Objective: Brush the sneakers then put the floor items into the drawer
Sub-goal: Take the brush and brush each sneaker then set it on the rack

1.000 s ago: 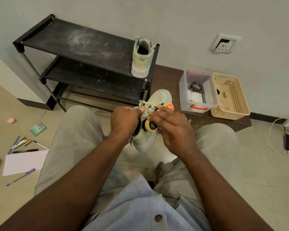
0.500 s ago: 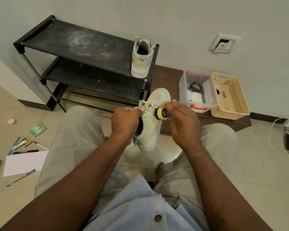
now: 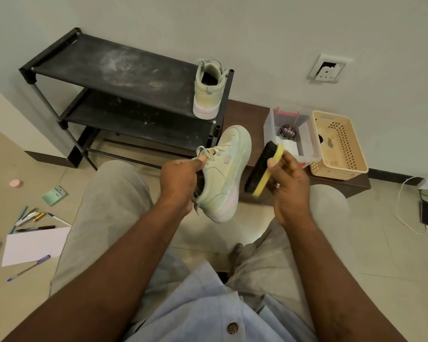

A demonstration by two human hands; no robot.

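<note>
Person seated, knees apart. Left hand (image 3: 181, 180) grips pale green sneaker (image 3: 224, 174) at the collar, fingers tucked inside, toe pointing away, sole turned right. Right hand (image 3: 288, 183) is closed around a yellow-backed brush (image 3: 263, 167), black bristles facing the sneaker's sole edge, apparently just clear of it, contact hard to judge. Second sneaker (image 3: 208, 91) stands on the black rack (image 3: 114, 70). Pens (image 3: 32, 218) and paper (image 3: 35, 244) lie on the floor, left
</note>
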